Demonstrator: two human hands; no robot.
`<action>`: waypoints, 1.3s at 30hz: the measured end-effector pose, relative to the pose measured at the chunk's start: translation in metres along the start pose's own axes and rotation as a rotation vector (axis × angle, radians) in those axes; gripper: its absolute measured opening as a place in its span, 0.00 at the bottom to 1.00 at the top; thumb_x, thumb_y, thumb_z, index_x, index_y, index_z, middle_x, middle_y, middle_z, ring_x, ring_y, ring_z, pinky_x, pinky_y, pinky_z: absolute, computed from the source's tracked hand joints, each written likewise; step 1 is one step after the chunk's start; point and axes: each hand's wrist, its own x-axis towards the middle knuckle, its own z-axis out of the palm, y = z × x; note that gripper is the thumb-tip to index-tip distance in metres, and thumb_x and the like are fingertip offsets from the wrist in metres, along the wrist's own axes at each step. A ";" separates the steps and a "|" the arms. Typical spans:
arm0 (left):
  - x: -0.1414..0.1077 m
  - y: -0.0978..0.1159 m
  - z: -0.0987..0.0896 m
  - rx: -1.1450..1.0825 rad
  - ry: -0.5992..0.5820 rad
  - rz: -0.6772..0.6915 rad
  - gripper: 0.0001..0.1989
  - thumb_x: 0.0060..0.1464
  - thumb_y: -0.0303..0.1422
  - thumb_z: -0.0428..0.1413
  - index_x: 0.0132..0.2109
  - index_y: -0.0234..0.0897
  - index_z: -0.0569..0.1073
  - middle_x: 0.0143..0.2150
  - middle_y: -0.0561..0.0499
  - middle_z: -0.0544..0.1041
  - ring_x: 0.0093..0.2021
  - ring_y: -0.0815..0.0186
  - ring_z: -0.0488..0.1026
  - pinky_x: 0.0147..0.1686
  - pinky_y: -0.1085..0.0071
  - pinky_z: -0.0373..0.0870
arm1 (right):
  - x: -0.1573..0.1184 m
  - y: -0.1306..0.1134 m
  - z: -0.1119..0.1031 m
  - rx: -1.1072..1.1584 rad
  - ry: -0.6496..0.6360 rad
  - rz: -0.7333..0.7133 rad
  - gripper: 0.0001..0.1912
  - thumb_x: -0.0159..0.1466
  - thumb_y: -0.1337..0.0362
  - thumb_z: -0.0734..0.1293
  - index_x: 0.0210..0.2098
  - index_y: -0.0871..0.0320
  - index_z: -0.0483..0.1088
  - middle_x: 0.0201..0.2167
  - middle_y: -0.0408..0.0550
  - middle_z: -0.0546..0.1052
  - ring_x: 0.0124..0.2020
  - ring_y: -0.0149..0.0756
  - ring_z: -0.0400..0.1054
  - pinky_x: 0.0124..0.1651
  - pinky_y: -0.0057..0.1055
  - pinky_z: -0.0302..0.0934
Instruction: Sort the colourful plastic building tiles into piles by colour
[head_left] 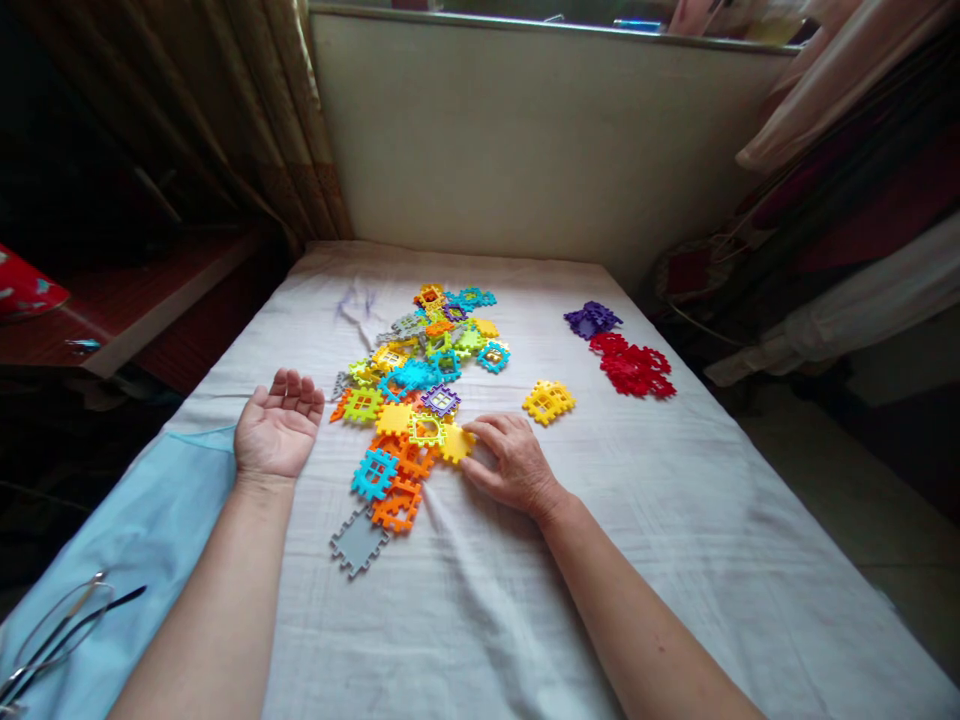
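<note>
My right hand (514,460) pinches the right edge of a solid yellow interlocking tile (455,444), at the near right side of a mixed heap of plastic tiles. My left hand (280,425) lies palm up on the sheet, left of the heap, fingers loosely apart and nothing in it. Beside the yellow tile is a lime-yellow frame tile (427,430), and a purple window tile (440,400) sits just beyond. Closer to me lie orange tiles (397,505), a blue window tile (374,474) and a flat grey tile (360,542).
On the right, yellow tiles (549,402), a red pile (636,367) and a purple pile (592,320) lie apart from the heap. Eyeglasses (67,630) rest on a light blue cloth (180,520) at the left. A pale panel (525,140) stands behind the sheeted surface (637,580).
</note>
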 end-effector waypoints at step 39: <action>-0.028 -0.059 0.022 0.539 -0.240 0.138 0.21 0.55 0.47 0.56 0.51 0.41 0.74 0.61 0.46 0.71 0.67 0.60 0.60 0.69 0.60 0.51 | -0.013 0.063 -0.031 -0.388 0.473 0.473 0.15 0.62 0.61 0.60 0.45 0.55 0.73 0.52 0.54 0.73 0.57 0.46 0.63 0.60 0.45 0.53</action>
